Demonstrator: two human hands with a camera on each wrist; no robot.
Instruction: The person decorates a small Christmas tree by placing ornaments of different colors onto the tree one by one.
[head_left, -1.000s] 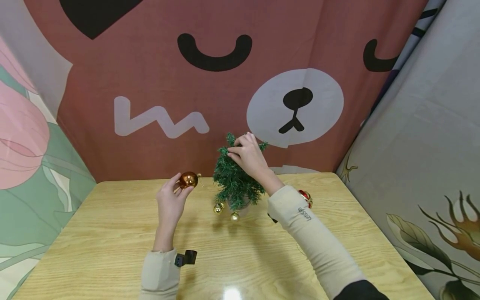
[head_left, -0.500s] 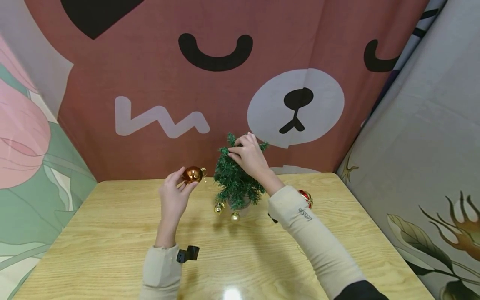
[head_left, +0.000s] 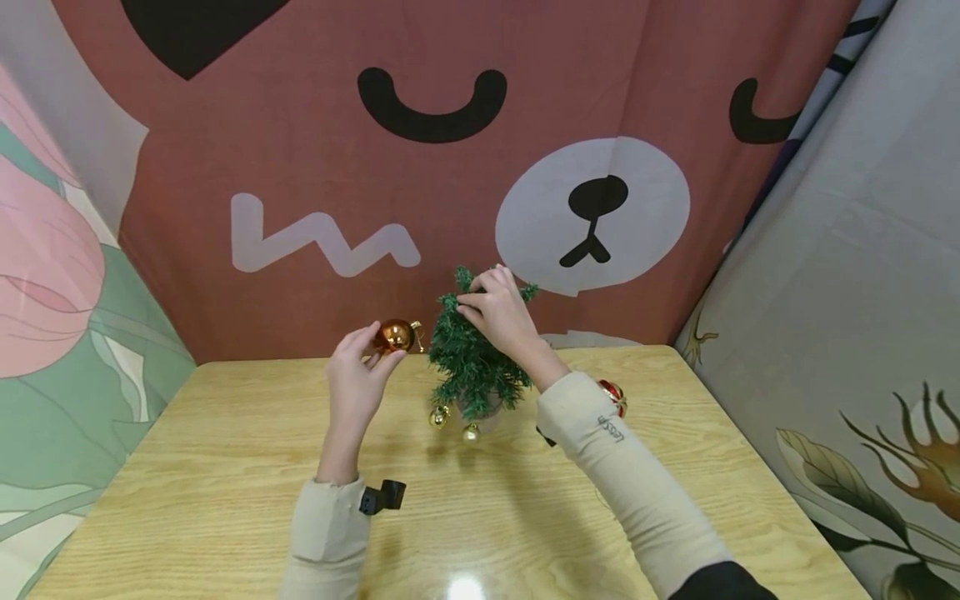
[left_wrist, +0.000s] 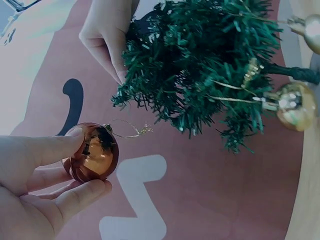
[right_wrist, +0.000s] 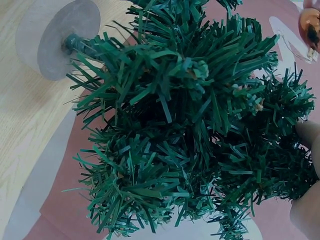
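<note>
A shiny copper-coloured Christmas bauble (head_left: 395,335) is held between the thumb and fingers of my left hand (head_left: 352,383), just left of the small green Christmas tree (head_left: 468,367). From its cap a thin gold loop (left_wrist: 131,131) points toward the branches in the left wrist view. My right hand (head_left: 501,308) reaches over the treetop and pinches a branch near the upper left; in the right wrist view, fingertips (right_wrist: 306,205) press around the green needles. Two smaller gold baubles (head_left: 438,417) (head_left: 471,432) hang low on the tree's front.
The tree's round grey base (right_wrist: 65,42) stands near the back of the light wooden table (head_left: 225,467). A red and gold bauble (head_left: 615,397) lies to the right, partly behind the right sleeve (head_left: 607,450). Printed cloth (head_left: 300,150) hangs behind the table.
My left hand has carried the copper bauble up and to the right, closer to the tree. My right hand has stayed at the same branch.
</note>
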